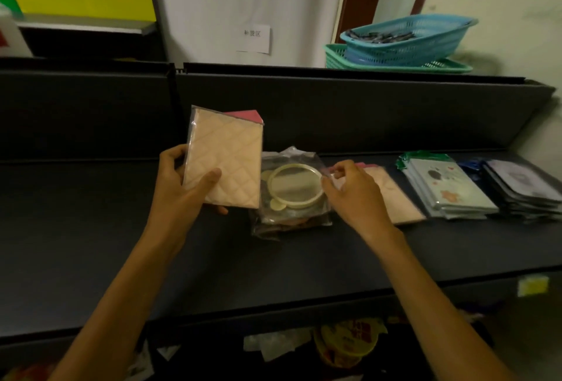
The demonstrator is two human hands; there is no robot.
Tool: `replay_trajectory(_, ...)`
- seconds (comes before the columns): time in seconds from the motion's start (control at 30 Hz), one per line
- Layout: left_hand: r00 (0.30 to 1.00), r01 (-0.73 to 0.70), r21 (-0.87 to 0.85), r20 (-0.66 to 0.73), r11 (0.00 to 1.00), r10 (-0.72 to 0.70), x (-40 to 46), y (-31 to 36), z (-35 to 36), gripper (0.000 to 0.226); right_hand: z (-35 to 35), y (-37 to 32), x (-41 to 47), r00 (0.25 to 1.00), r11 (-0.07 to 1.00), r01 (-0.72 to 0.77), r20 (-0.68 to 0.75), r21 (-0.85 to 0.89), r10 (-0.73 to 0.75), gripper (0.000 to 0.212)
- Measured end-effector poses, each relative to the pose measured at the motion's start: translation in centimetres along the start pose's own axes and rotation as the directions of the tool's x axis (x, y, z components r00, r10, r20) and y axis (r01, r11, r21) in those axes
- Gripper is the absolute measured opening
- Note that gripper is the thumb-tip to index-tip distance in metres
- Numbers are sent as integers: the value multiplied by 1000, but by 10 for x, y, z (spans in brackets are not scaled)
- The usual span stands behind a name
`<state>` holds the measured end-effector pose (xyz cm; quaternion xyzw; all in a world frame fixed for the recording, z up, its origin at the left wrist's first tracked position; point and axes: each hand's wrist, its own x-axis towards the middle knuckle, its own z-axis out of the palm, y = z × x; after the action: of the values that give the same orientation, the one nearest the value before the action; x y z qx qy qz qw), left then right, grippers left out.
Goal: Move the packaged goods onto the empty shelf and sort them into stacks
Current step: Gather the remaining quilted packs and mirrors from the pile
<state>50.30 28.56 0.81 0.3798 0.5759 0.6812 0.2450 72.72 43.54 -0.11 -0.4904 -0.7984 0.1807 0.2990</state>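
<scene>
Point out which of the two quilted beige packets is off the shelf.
The quilted beige packet held up in the left hand; the other beige packet lies flat on the shelf, behind the right hand.

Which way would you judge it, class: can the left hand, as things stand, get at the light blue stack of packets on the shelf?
Probably not easily. The left hand already holds a quilted beige packet, and the right hand and the round-mirror packet lie between it and the light blue stack.
</scene>
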Motion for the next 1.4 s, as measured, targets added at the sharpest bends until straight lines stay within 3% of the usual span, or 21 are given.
replay_trajectory(0.1, 999, -12, -11, 41, 1000, 12, -2, 1, 8, 59, -15, 14, -2, 996, 983, 94, 10, -155, -94, 32)
replay_trajectory(0.33, 996, -34, -22, 84, 999, 36, -8, -2, 42, 59, -53, 59, -19, 993, 921, 96, 97, -379, -64, 37)
replay_trajectory(0.6, 983, -74, -4, 170, 997, 73, -17, 12, 116, 52, -110, 116, -33, 997, 918, 65, 54, -392, -48, 33)
replay_trajectory(0.9, 975, 28, -47, 220, 999, -17, -32, 3, 245, 52, -184, 204, -23, 998, 923, 54, 9, -382, -55, 32)
replay_trajectory(1.13, 994, 64, 36, 82, 997, -67, -34, -10, 303, 53, -212, 244, 7, 991, 940, 136, 40, -313, -130, 34)
replay_trajectory(1.4, 937, 313, 196, -220, 929, -270, -32, -33, 292, 53, -197, 248, 38, 951, 931, 296, 162, -214, -265, 34)
